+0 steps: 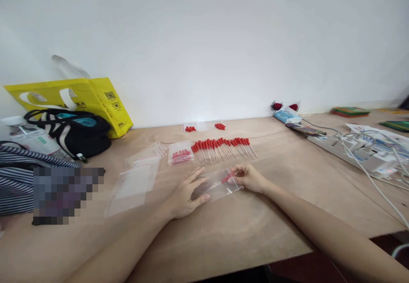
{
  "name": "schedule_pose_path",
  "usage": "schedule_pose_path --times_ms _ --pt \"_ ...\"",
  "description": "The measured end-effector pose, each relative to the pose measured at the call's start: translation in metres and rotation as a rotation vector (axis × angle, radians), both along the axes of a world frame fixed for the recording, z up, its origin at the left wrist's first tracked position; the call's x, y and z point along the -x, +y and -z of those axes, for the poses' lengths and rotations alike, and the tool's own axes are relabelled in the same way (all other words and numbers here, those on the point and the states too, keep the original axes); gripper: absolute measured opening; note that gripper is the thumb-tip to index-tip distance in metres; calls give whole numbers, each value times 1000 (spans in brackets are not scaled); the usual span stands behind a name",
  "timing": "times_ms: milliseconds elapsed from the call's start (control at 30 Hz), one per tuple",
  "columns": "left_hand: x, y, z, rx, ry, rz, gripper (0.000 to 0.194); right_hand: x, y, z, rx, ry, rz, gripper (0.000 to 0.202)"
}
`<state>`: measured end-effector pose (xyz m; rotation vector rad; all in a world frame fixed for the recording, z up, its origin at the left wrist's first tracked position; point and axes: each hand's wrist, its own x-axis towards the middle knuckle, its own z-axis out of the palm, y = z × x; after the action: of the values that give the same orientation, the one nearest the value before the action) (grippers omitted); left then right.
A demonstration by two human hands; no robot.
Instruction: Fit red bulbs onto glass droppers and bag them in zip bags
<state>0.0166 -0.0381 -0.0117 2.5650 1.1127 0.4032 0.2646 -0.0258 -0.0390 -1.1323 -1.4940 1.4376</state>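
Observation:
A clear zip bag (pixel 215 188) lies on the wooden table between my hands, with a red-tipped stick (pixel 226 178) partly inside it. My right hand (pixel 247 178) pinches at the bag's mouth, around the stick's red end. On the bag's left end rests my left hand (pixel 190 191), its fingers spread. Behind them a row of red-tipped sticks (pixel 220 147) lies side by side. A filled bag (pixel 180 154) sits left of the row, and several flat bags (pixel 137 184) overlap further left.
Two more bags with red tips (pixel 190 129) lie near the wall. At the left are a yellow bag (pixel 110 104), a black bag (pixel 92 134), a bottle (pixel 38 140) and striped cloth (pixel 19 181). A power strip (pixel 361 155) with cables occupies the right side.

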Motion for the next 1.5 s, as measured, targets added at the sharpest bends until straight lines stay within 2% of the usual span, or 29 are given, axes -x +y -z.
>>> schedule_pose_path --times_ms 133,300,433,500,633,700,767,833,900,1000,1167,1500 --pt "8 -2 -7 57 -21 41 44 -2 0 -1 -12 -44 14 42" --pt "11 -2 -7 76 2 71 47 0 -2 5 -87 -40 143 43" --pt "11 -1 -6 92 -6 75 46 1 -2 8 -103 -63 129 44" --pt "11 0 -5 94 0 77 46 0 -3 7 -110 -91 100 44" --pt "13 0 -4 89 18 86 47 -8 -5 -1 -150 -166 -90 44" --pt "14 1 -4 89 22 92 48 -16 -1 -5 -123 -212 -140 43" --pt "14 1 -5 91 28 95 48 -26 9 -8 -104 -283 -63 38" --pt "14 1 -5 93 39 101 49 -36 27 -11 -164 -418 153 29" --pt "14 1 -6 92 44 108 49 -46 48 -15 -228 -659 466 19" --pt "14 1 -6 89 49 108 49 -54 76 -21 -216 -789 638 16" --pt "15 1 -5 90 58 110 50 -51 97 -22 -140 -910 684 20" --pt "16 3 -2 110 49 121 51 -42 105 -19 -35 -1004 691 18"
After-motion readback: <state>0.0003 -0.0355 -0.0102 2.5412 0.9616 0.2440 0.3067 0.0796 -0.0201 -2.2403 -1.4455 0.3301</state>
